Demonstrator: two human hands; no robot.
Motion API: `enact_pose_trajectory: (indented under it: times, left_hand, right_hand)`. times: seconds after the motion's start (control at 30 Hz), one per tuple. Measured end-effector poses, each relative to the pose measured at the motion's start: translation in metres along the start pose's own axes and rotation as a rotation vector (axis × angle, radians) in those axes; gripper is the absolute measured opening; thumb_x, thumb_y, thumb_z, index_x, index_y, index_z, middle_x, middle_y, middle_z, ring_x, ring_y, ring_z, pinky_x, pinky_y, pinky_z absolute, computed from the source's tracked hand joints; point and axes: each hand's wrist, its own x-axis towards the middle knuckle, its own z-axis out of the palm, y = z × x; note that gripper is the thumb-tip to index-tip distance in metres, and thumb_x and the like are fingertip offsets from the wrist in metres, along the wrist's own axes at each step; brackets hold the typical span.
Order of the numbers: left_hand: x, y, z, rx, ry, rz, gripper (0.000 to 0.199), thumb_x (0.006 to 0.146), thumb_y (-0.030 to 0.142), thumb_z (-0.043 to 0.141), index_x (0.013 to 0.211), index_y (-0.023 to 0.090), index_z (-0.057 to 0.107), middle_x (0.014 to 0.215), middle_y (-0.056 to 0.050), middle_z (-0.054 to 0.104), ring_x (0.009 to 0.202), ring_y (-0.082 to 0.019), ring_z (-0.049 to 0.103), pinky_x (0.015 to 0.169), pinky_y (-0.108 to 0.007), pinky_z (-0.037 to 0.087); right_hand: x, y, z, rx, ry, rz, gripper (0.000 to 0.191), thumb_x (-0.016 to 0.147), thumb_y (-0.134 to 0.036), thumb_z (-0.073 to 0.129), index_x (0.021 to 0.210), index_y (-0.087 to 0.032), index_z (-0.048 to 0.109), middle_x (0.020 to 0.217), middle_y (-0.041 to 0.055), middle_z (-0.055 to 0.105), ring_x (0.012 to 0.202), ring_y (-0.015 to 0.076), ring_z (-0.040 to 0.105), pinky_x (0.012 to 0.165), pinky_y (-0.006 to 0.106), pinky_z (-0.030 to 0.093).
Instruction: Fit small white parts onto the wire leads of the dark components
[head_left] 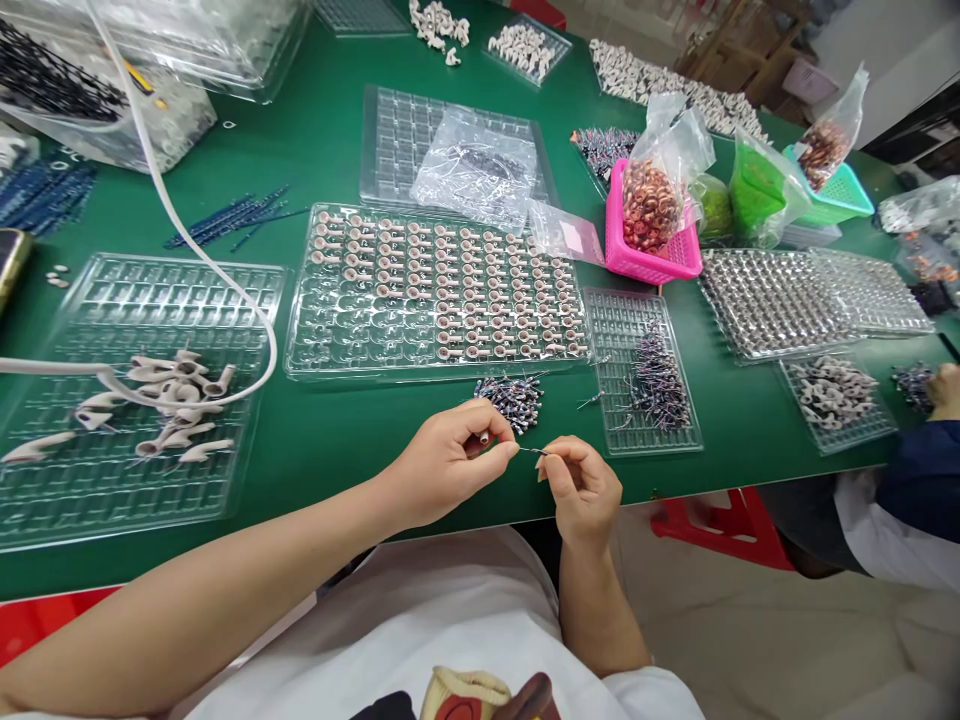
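Note:
Over the front edge of the table, my left hand (459, 458) is closed, its thumb and forefinger pinching one end of a short thin dark wire (532, 450). A small white piece (484, 437) shows among its curled fingers. My right hand (585, 490) pinches the wire's other end, fingers curled. Just beyond my hands lies a pile of small dark wired parts (514, 400). Behind that, a clear compartment tray (337, 340) carries rows of pale earbud-like shells (469, 285); its front-left pockets hold none. To the right, another tray (615, 330) bears more dark wired parts (660, 385).
At left, a clear tray (97, 300) holds loose white shells (180, 380), with a white cable (169, 205) arching over it. A pink basket (652, 265) with a bag of coppery parts (651, 205) stands behind right. A co-worker's hand (945, 390) is at far right.

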Motion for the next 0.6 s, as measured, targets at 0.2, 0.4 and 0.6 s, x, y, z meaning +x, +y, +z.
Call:
enact_pose_trajectory:
  times: [0.2, 0.4, 0.6]
  left_hand:
    - [0.004, 0.001, -0.007, -0.098, 0.018, -0.083, 0.017, 0.085, 0.030, 0.058, 0.074, 0.017, 0.056, 0.070, 0.002, 0.050, 0.061, -0.011, 0.040, 0.057, -0.024, 0.033]
    - [0.010, 0.000, -0.014, -0.773, -0.171, -0.406, 0.018, 0.083, 0.028, 0.058, 0.094, 0.013, 0.060, 0.071, 0.002, 0.043, 0.057, -0.009, 0.035, 0.048, -0.020, 0.025]
    - [0.010, -0.003, -0.012, -0.839, -0.202, -0.397, 0.017, 0.088, 0.023, 0.058, 0.098, 0.010, 0.062, 0.076, -0.003, 0.057, 0.058, -0.009, 0.050, 0.050, -0.021, 0.039]
  right_hand:
    - [0.002, -0.002, 0.001, 0.061, 0.034, 0.020, 0.005, 0.088, -0.023, 0.064, 0.085, -0.021, 0.068, 0.072, -0.0016, 0.064, 0.057, 0.0098, 0.058, 0.052, 0.021, 0.048]
    - [0.003, 0.000, 0.002, 0.106, 0.066, 0.044, 0.005, 0.087, -0.021, 0.065, 0.085, -0.022, 0.069, 0.071, -0.0029, 0.064, 0.057, 0.0087, 0.057, 0.051, 0.020, 0.046]
    - [0.002, 0.004, 0.003, 0.146, 0.128, 0.058, 0.004, 0.086, -0.020, 0.065, 0.085, -0.021, 0.069, 0.071, -0.0022, 0.065, 0.054, 0.0083, 0.056, 0.048, 0.020, 0.044]
